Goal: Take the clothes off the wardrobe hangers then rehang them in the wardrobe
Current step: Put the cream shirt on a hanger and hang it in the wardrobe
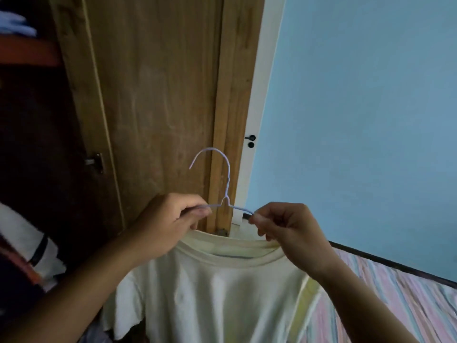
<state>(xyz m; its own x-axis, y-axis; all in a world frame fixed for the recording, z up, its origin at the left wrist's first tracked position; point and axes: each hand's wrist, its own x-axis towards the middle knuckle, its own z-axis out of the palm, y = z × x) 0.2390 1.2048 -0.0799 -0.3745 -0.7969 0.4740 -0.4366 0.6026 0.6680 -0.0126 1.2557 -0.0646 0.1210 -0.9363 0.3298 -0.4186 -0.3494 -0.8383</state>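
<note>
A thin lilac wire hanger stands upright in front of me, hook pointing left. My left hand pinches its left shoulder and my right hand pinches its right shoulder. Both hands also grip the neckline of a pale cream T-shirt, which hangs down below them with its collar stretched between my fingers. The hanger's shoulders sit above the collar, outside the shirt. The lower bar of the hanger is hidden.
The open wooden wardrobe door stands straight ahead. The dark wardrobe interior with hanging clothes and folded items on a shelf lies left. A blue wall is right, and a striped bedspread lies at lower right.
</note>
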